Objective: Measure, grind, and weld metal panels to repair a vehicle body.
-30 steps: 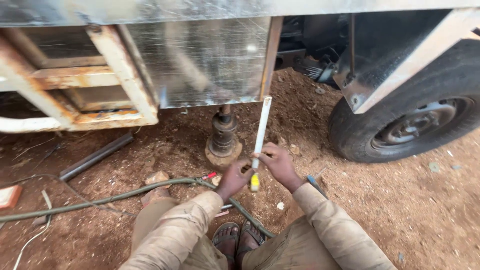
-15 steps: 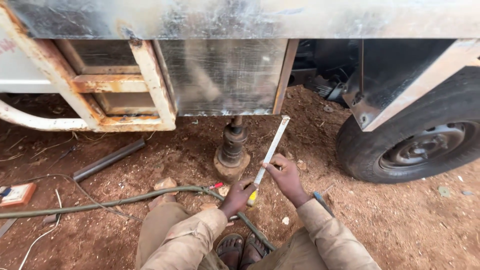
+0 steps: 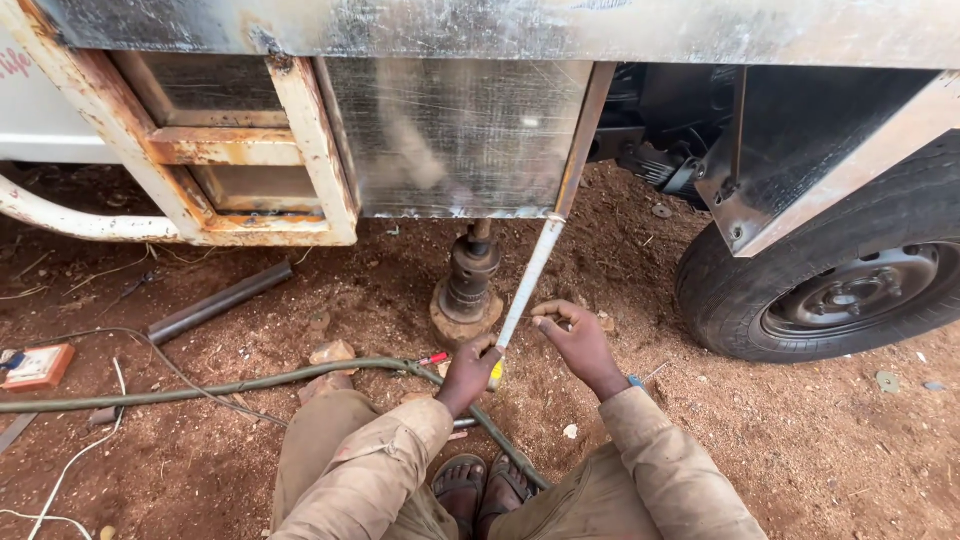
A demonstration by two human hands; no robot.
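- Head view, one camera, looking down past the knees at red dirt ground under a vehicle body.
- Left hand (image 3: 470, 372): grip closed around the lower, yellow-tipped end of a tape measure blade (image 3: 527, 285), pinning that end just above the ground.
- Tape blade runs up at a slant from that hand to the lower corner of the shiny sheet-metal panel (image 3: 455, 135); top end appears to touch the panel's bottom edge. Held taut like that, it looks like it spans ground to panel.
- Right hand (image 3: 575, 340): just beside the blade, fingers loosely curled, thumb and forefinger pinched near each other. Cannot tell whether it holds anything small; not touching the tape.
- Screw jack (image 3: 467, 285) stands upright on the ground under the panel's edge, just left of the tape, likely propping the body.
- Green hose (image 3: 200, 388) lies across the ground, passing right under the left hand, toward the sandalled feet (image 3: 485, 490).
- Rusty painted frame (image 3: 250, 160) left of the panel; steel pipe (image 3: 215, 305) on the dirt below it.
- Rear wheel (image 3: 850, 295) at right, well apart from the hands.
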